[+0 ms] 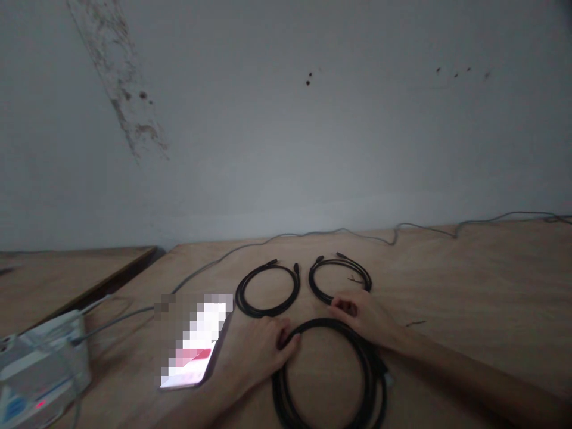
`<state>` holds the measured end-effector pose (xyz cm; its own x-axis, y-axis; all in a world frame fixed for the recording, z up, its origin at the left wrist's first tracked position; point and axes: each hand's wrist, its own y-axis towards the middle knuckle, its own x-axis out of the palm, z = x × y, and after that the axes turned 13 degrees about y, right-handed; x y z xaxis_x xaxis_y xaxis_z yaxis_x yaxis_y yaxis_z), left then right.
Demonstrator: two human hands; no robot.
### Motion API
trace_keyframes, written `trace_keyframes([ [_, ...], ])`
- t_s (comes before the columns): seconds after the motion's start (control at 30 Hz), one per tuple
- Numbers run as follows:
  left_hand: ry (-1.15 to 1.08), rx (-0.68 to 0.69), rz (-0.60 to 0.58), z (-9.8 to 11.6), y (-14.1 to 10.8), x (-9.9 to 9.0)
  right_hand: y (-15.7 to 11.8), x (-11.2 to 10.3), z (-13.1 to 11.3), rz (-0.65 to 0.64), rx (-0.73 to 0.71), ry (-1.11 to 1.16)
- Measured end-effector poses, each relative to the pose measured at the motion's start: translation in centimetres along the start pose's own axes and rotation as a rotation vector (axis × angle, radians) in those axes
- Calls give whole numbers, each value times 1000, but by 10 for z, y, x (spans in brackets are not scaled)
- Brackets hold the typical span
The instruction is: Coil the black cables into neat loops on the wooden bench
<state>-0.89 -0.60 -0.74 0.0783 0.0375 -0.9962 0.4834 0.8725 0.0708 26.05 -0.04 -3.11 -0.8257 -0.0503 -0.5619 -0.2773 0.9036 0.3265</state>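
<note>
A large coil of black cable (367, 363) lies on the wooden table nearest the camera. My left hand (267, 345) is at its upper left edge, thumb and fingers closed round the cable there. My right hand (363, 313) has its fingers curled at the lower edge of the upper right black coil (315, 289), just above the large coil; what its fingertips hold, if anything, is hidden. Another small black coil (241, 298) lies at the upper left, its two plugs pointing away from the camera.
A lit phone (196, 351), partly pixelated, lies left of my left hand. A white power strip (49, 363) with cords sits at the far left. A thin grey cable (232, 253) runs along the wall. Small dark ties (415, 323) lie at the right.
</note>
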Motion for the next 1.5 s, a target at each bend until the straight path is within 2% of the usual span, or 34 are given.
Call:
trace_keyframes([
  [0.1, 14, -16, 5, -1, -1, 0, 1, -11, 0, 95, 38, -76],
  [0.17, 16, -24, 4, -1, -1, 0, 0, -21, 1, 109, 102, -109],
  [0.33, 43, -55, -8, 0, -2, -3, -12, -32, 9, -51, 246, -163],
  [0.4, 53, -68, -9, 1, -2, -5, -18, -28, 15, -99, 238, -131],
  [0.57, 85, -89, -54, 6, -2, -9, -26, -17, 21, -90, 157, -141],
  [0.8, 87, -53, -13, -3, -1, 0, -27, -12, 20, -46, 183, -120],
  [1.13, 91, -64, -49, 3, -2, -8, -31, -7, 5, 11, 156, -192],
  [1.3, 95, -70, -53, 2, 0, -7, -31, -7, 3, -8, 171, -170],
  [1.5, 96, -76, -44, 2, -1, -6, -30, -10, 0, -28, 115, -122],
])
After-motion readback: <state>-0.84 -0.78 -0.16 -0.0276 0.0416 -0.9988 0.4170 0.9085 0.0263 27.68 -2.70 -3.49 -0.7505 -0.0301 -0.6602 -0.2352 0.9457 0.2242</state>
